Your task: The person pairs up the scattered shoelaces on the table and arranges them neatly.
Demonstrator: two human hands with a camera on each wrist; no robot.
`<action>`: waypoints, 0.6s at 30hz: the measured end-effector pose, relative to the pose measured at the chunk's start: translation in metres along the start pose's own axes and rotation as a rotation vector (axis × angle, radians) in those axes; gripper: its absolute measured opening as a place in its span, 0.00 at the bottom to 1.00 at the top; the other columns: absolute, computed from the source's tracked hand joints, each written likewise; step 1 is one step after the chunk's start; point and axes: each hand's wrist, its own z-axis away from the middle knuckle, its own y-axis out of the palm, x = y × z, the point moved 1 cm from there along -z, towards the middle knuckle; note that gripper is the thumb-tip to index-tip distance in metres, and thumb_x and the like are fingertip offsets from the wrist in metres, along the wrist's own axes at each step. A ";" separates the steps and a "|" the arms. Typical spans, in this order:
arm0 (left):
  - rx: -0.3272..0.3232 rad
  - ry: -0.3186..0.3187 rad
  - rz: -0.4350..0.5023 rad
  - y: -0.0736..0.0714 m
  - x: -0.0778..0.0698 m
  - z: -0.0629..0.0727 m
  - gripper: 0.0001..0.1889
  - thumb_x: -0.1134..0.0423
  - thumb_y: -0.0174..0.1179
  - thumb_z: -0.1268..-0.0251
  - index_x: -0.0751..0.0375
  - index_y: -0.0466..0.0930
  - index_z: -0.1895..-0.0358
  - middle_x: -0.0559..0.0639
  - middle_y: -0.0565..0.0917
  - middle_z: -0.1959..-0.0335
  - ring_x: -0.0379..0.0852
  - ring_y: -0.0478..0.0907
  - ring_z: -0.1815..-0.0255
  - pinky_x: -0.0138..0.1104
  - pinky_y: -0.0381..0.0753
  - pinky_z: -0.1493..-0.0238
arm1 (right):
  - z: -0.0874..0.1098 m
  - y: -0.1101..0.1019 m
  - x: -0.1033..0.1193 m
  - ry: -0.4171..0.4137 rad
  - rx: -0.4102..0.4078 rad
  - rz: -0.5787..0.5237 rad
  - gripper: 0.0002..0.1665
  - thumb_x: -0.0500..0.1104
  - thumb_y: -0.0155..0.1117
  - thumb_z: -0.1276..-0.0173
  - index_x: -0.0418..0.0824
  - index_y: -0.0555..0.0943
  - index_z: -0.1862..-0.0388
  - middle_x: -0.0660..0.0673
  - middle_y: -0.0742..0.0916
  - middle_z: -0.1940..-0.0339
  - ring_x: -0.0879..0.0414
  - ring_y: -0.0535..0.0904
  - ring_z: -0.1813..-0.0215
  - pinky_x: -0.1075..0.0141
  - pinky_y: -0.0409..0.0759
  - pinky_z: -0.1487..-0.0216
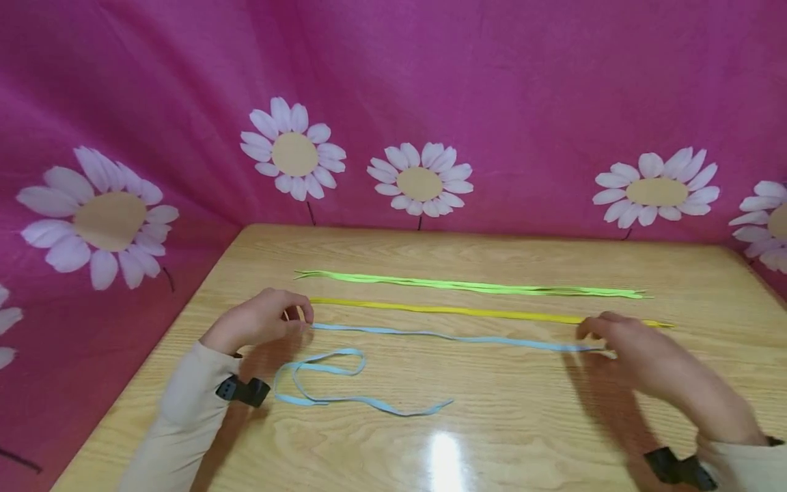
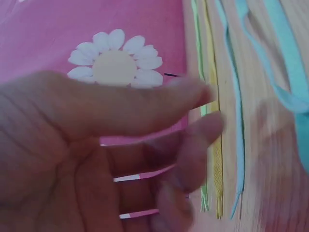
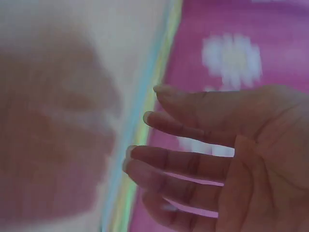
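A light-blue shoelace point(image 1: 455, 337) stretches nearly straight across the wooden table between the two hands. My left hand point(image 1: 264, 318) hovers by its left end, fingers loosely bent. In the left wrist view, a gap shows between thumb and forefinger, and the blue lace's tip point(image 2: 236, 205) lies free of them. My right hand point(image 1: 652, 359) is near the lace's right end; the right wrist view shows its fingers point(image 3: 188, 162) relaxed and apart, holding nothing. Just beyond lies a straight yellow shoelace point(image 1: 449, 310), partly covered by the right hand. Bright green shoelaces point(image 1: 455, 285) lie farther back.
Another light-blue shoelace point(image 1: 369, 401) lies looped and loose on the near left part of the table point(image 1: 522, 437). A pink cloth point(image 1: 522, 89) with large white flowers hangs behind the table and along its left side.
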 end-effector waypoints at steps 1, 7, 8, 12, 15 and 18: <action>0.044 0.023 -0.017 0.002 -0.003 0.000 0.04 0.73 0.60 0.36 0.59 0.79 0.64 0.48 0.79 0.70 0.43 0.74 0.70 0.35 0.74 0.69 | -0.005 0.007 0.018 -0.054 0.004 -0.004 0.13 0.34 0.72 0.43 0.41 0.80 0.59 0.47 0.81 0.63 0.51 0.80 0.64 0.58 0.78 0.67; 0.140 0.020 -0.082 0.011 -0.023 0.006 0.07 0.63 0.65 0.38 0.55 0.76 0.70 0.44 0.75 0.75 0.40 0.69 0.74 0.32 0.69 0.71 | -0.022 0.040 0.096 -0.249 0.010 -0.013 0.16 0.35 0.74 0.46 0.49 0.80 0.62 0.57 0.74 0.71 0.65 0.69 0.73 0.67 0.70 0.74; 0.135 0.000 -0.099 0.013 -0.029 0.007 0.09 0.61 0.66 0.38 0.54 0.75 0.71 0.44 0.74 0.76 0.40 0.68 0.75 0.32 0.68 0.72 | -0.022 0.043 0.104 -0.271 -0.009 -0.013 0.16 0.35 0.73 0.46 0.49 0.80 0.62 0.57 0.73 0.71 0.65 0.68 0.73 0.67 0.70 0.74; 0.160 -0.154 -0.184 0.021 -0.046 0.013 0.15 0.58 0.71 0.44 0.57 0.73 0.75 0.47 0.72 0.78 0.42 0.66 0.77 0.33 0.65 0.74 | -0.019 0.055 0.130 -0.364 -0.062 -0.034 0.19 0.33 0.69 0.43 0.45 0.79 0.54 0.56 0.73 0.70 0.64 0.67 0.73 0.70 0.70 0.72; 0.223 -0.275 -0.228 0.031 -0.047 0.016 0.19 0.59 0.76 0.52 0.60 0.71 0.75 0.50 0.72 0.77 0.43 0.68 0.78 0.33 0.67 0.75 | -0.016 0.059 0.140 -0.415 -0.079 0.001 0.24 0.34 0.67 0.39 0.49 0.77 0.44 0.55 0.74 0.65 0.63 0.69 0.70 0.69 0.72 0.69; 0.267 -0.341 -0.254 0.037 -0.045 0.017 0.19 0.65 0.78 0.58 0.62 0.71 0.78 0.50 0.72 0.80 0.43 0.68 0.82 0.32 0.67 0.78 | -0.015 0.061 0.143 -0.447 -0.057 0.064 0.26 0.37 0.66 0.36 0.56 0.77 0.40 0.53 0.75 0.61 0.62 0.70 0.66 0.67 0.73 0.65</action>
